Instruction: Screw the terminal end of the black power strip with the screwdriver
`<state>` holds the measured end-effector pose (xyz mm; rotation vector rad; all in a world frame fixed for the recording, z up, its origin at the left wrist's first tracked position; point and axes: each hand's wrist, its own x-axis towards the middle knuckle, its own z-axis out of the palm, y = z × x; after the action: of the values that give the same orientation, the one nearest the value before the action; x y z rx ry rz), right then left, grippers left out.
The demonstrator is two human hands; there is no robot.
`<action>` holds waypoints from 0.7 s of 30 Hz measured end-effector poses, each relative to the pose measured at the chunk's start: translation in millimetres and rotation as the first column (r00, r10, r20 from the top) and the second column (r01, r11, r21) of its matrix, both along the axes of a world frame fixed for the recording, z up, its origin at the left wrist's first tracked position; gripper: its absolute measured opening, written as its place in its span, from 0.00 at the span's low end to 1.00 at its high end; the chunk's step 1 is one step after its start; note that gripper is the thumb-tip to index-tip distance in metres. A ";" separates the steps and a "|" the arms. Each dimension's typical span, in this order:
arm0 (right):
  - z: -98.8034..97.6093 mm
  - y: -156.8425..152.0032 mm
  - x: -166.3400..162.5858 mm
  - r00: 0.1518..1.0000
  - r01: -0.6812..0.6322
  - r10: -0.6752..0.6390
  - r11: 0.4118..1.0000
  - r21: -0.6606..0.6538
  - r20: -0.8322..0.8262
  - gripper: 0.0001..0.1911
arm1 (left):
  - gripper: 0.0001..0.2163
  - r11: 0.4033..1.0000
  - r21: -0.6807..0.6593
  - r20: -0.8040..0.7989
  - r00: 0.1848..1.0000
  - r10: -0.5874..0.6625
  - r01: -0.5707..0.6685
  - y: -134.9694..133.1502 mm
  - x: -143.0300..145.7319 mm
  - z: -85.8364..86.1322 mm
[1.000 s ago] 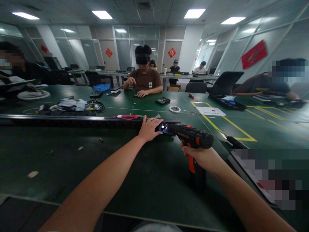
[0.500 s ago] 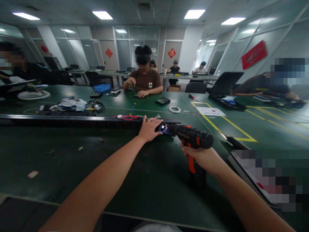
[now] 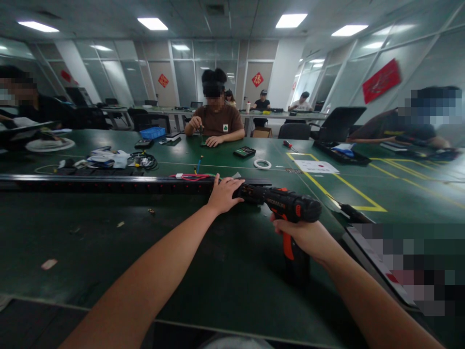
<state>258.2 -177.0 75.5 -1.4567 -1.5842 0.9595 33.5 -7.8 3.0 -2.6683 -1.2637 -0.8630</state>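
Observation:
My right hand [image 3: 300,234] is wrapped round the handle of a black and orange cordless drill [image 3: 290,203]. The drill lies level, its nose pointing left at the end of a long black metal bar [image 3: 156,186]. Where its tip meets the bar is too dark to make out. Across the bar's right end lies my left hand [image 3: 225,194], its fingers over the top and its thumb on the near side, holding it. Red and green wires [image 3: 194,177] rest on the bar just left of that hand.
A white ring of tape [image 3: 262,165], a black tray [image 3: 244,152] and a red screwdriver [image 3: 287,144] lie beyond the bar. Tangled cables [image 3: 143,161] are at the left. Small screws [image 3: 151,211] lie on the near side. A co-worker [image 3: 218,121] sits opposite.
A bright bluish-white glow at the drill's nose has gone out. Both hands and the drill have stayed practically in place.

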 end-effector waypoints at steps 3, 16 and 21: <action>-3.4 1.9 1.7 1.000 0.000 0.000 1.000 0.001 -0.010 0.10 | 0.30 1.000 0.001 0.002 1.000 0.000 0.000 -0.3 0.3 0.1; -0.6 0.5 -0.1 0.999 -0.005 0.004 1.000 0.015 0.041 0.08 | 0.29 1.000 -0.007 0.021 1.000 -0.011 0.011 -0.9 0.0 0.7; -3.2 2.4 2.1 0.999 -0.030 0.028 0.999 0.027 0.041 0.08 | 0.28 1.000 -0.005 0.026 1.000 -0.018 0.018 -1.0 0.6 0.9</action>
<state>260.3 -174.6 72.3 -1.4461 -1.6462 0.9259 34.1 -8.8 4.0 -2.6853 -1.2506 -0.9005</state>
